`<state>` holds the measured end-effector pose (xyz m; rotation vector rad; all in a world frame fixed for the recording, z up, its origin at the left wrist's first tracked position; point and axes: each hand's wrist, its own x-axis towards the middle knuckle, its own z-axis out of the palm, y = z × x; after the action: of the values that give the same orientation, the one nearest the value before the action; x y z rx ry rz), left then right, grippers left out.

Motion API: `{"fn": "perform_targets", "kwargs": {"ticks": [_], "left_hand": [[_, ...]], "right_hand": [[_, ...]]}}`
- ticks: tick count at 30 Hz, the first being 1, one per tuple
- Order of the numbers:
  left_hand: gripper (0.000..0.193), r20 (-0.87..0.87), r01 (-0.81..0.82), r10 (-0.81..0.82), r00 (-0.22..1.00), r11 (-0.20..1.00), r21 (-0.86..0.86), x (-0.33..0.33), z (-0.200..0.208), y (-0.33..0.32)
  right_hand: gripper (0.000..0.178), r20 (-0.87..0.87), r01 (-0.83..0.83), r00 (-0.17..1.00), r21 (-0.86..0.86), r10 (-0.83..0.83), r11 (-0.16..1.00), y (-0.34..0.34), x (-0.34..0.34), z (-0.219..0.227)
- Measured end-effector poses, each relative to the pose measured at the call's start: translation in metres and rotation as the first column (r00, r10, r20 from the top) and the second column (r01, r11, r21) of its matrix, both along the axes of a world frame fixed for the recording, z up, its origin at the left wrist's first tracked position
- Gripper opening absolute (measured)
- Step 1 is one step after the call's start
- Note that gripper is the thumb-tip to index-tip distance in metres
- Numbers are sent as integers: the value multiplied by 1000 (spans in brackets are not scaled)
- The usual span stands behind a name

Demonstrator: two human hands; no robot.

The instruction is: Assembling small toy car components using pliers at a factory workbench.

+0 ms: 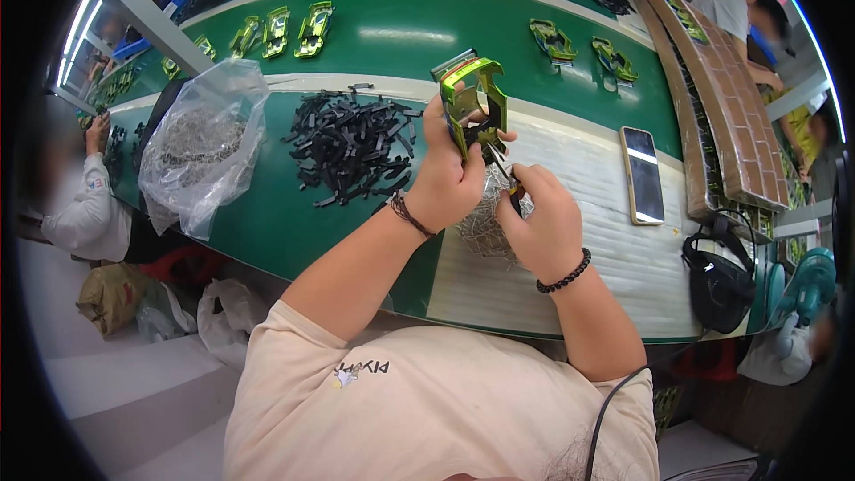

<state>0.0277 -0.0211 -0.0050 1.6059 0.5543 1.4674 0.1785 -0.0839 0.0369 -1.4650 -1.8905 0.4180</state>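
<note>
My left hand is closed around a bright green toy car body shell, held tilted above the table. Closed on the black and yellow grip of small needle-nose pliers is my right hand. The pliers' thin metal tips reach into the lower part of the shell. Below both hands sits a tangled heap of thin metal wire pieces, partly hidden by my fingers. A loose pile of small black plastic parts lies left of my left hand.
A clear bag of metal wire pieces stands at the left. More green shells rest on the green belt beyond. On the right are a phone, a stacked cardboard tray and a black pouch. Other people work around the table.
</note>
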Motion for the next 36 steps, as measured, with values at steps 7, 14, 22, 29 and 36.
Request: {"fn": "perform_targets", "kwargs": {"ticks": [7,14,22,29,36], "left_hand": [[75,-159,122,-134,978,989,-84,-10,1,4],[75,-251,108,-135,959,987,-116,-17,-4,7],[74,-263,98,-143,954,979,-177,-16,5,2],[63,200,-8,177,964,769,-640,-14,58,2],[32,227,31,300,926,540,-841,-77,90,105]], "right_hand": [[28,364,-68,931,227,-19,972,7,9,0],[28,388,-115,922,256,7,960,10,14,-2],[28,352,-114,935,219,31,969,12,14,-7],[28,189,-17,981,264,-34,964,26,23,-10],[23,232,204,936,252,-263,946,44,48,-29]]}}
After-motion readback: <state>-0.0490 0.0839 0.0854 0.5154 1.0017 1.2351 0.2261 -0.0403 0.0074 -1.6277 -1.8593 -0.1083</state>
